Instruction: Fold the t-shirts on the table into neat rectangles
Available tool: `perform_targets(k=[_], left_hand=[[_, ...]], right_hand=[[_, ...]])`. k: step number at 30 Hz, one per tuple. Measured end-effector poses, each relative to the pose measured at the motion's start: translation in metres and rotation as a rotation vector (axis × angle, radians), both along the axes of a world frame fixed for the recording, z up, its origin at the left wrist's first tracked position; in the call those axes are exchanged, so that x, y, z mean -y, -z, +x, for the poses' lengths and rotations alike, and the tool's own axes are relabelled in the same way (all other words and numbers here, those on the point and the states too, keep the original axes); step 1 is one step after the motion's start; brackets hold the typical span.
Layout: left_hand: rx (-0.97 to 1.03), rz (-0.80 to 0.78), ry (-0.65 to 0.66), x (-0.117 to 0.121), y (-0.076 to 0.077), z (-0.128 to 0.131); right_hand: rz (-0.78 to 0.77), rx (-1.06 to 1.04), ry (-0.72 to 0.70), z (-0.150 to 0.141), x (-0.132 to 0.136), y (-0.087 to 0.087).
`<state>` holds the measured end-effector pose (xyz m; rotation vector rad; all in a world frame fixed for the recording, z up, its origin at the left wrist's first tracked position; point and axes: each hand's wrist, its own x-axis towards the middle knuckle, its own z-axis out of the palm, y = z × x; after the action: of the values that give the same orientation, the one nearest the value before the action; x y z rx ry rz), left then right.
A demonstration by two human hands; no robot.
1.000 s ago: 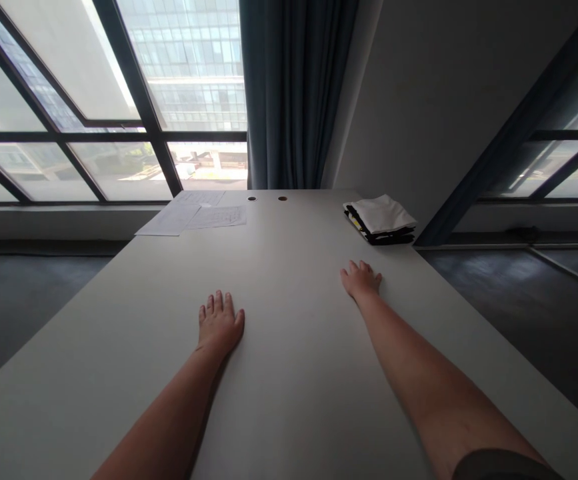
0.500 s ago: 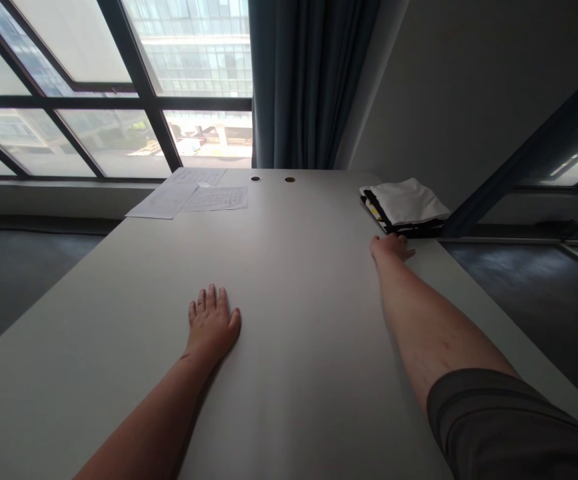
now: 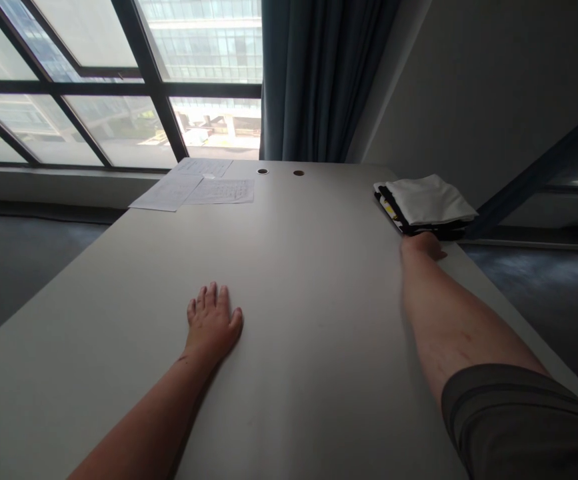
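My left hand (image 3: 213,323) lies flat on the white table (image 3: 289,320), palm down with the fingers spread, holding nothing. My right hand (image 3: 423,245) reaches to the near edge of a stack of folded cloth (image 3: 436,202) on the far right of the table. White cloth lies on top of that stack, with black layers and a bit of yellow showing at its left side. The hand touches or meets the stack's front edge. Most of its fingers are hidden there, and one digit sticks out to the right, so its grip is unclear.
Several sheets of paper (image 3: 203,187) with writing lie at the table's far left corner. Two round holes, a left one (image 3: 263,172) and a right one (image 3: 299,173), sit near the far edge. Behind stand windows and a blue curtain (image 3: 313,80).
My right hand has reached farther, up against the cloth stack's front edge, and more of its fingers are hidden. My left hand has stayed in place. The view has shifted slightly.
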<state>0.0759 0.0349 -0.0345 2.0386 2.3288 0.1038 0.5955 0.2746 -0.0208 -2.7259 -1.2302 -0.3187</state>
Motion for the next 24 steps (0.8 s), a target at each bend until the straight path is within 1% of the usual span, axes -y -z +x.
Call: perform_targets(k=[2, 3, 5, 8, 11, 15, 20, 22, 24], left_hand=[[0.007, 0.009, -0.012, -0.002, -0.001, 0.0], [0.009, 0.01, -0.017, -0.003, -0.002, 0.001], [0.015, 0.007, -0.016, -0.004, -0.004, 0.002], [0.027, -0.003, -0.004, -0.004, -0.006, 0.003], [0.036, 0.005, -0.003, -0.005, -0.006, 0.004], [0.06, 0.025, 0.007, -0.006, -0.005, 0.003], [0.096, 0.047, 0.018, -0.004, -0.011, 0.001], [0.16, 0.069, 0.035, -0.002, -0.014, 0.002], [0.313, 0.1, 0.124, 0.001, -0.018, 0.008]], right_hand=[[-0.012, -0.09, 0.051, -0.004, 0.004, -0.005], [-0.018, -0.128, 0.054, -0.007, 0.008, -0.007], [-0.022, -0.179, 0.015, -0.016, 0.02, -0.01], [-0.03, -0.215, -0.057, -0.035, 0.045, -0.012], [-0.034, -0.218, -0.113, -0.061, 0.079, -0.012], [-0.035, -0.221, -0.202, -0.108, 0.134, -0.012], [-0.02, -0.255, -0.329, -0.183, 0.219, -0.011], [-0.015, -0.274, -0.39, -0.22, 0.255, -0.011], [-0.042, -0.292, -0.487, -0.257, 0.288, -0.013]])
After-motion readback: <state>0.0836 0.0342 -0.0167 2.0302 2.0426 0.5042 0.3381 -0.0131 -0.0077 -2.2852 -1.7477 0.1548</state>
